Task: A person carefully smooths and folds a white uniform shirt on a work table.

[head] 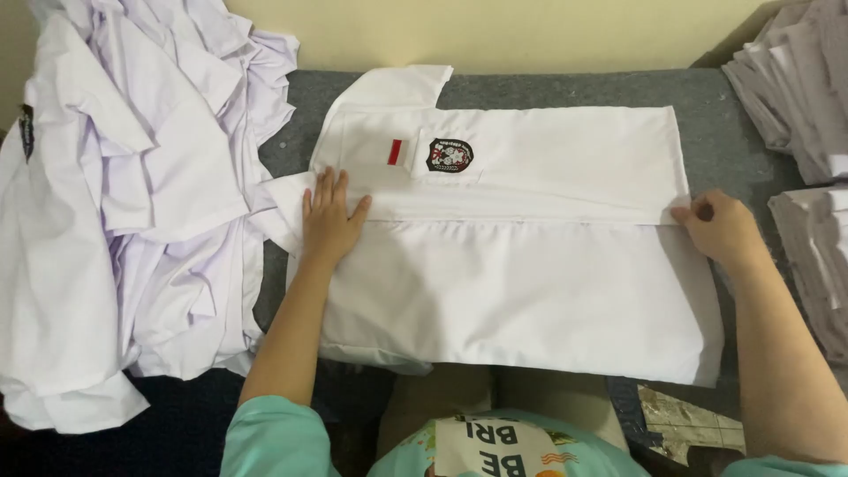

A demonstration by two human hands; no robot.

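Observation:
A white shirt (521, 283) lies spread flat on a grey padded surface (574, 88), its far side folded over toward me. A red tag (395, 151) and a dark round badge (450, 155) show on the folded part. My left hand (330, 221) presses flat on the shirt's left end near the collar, fingers spread. My right hand (720, 225) pinches the folded edge at the shirt's right end.
A big loose heap of white shirts (124, 194) fills the left side. Stacks of folded white garments (799, 79) sit at the right edge. A pale wall (530, 31) runs behind the surface. Tiled floor (689, 424) shows at lower right.

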